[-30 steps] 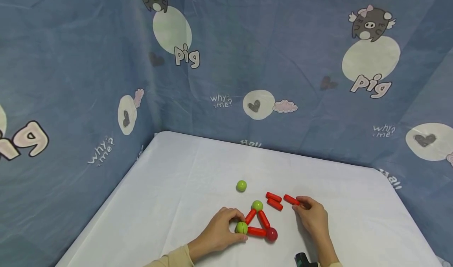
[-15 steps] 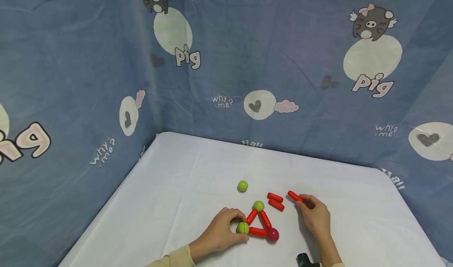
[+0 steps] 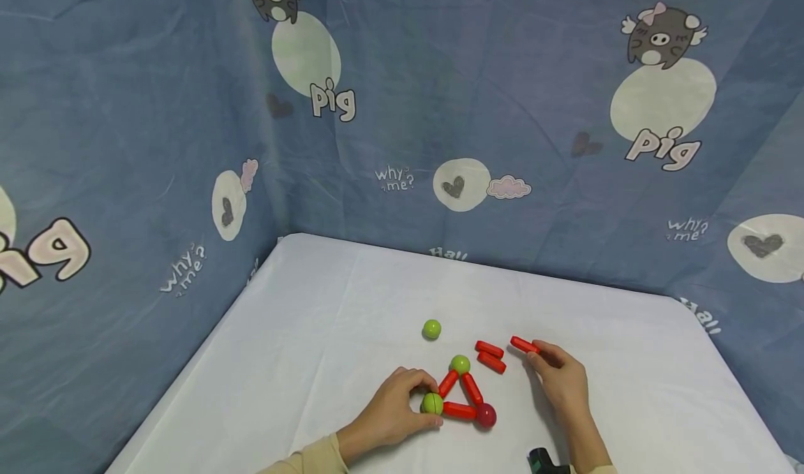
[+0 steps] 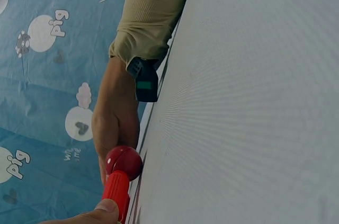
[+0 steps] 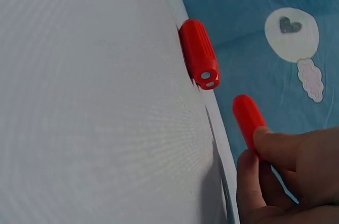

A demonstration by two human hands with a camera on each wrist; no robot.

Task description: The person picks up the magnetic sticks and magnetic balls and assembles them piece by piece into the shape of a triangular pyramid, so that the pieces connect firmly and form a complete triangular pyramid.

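My left hand (image 3: 389, 410) holds a green ball (image 3: 432, 404) between thumb and fingers. That ball forms the left corner of a flat triangle, with a second green ball (image 3: 460, 364) at the far corner and a dark red ball (image 3: 486, 415) at the right one. Red rods (image 3: 460, 410) join the corners. Thumb and fingers of my right hand (image 3: 564, 383) pinch one end of a loose red rod (image 3: 523, 345), also seen as a red rod (image 5: 247, 118) in the right wrist view, where it hangs above the tabletop.
Two more red rods (image 3: 490, 357) lie side by side between the triangle and my right hand, silvery discs showing on their ends. Farther back sits a lone green ball (image 3: 431, 329). White cloth covers the table (image 3: 314, 306); a patterned blue curtain (image 3: 402, 111) hangs behind it.
The right hand has shifted slightly right and away from me, bringing its rod farther from the two lying rods. The left hand keeps its hold on the green ball.
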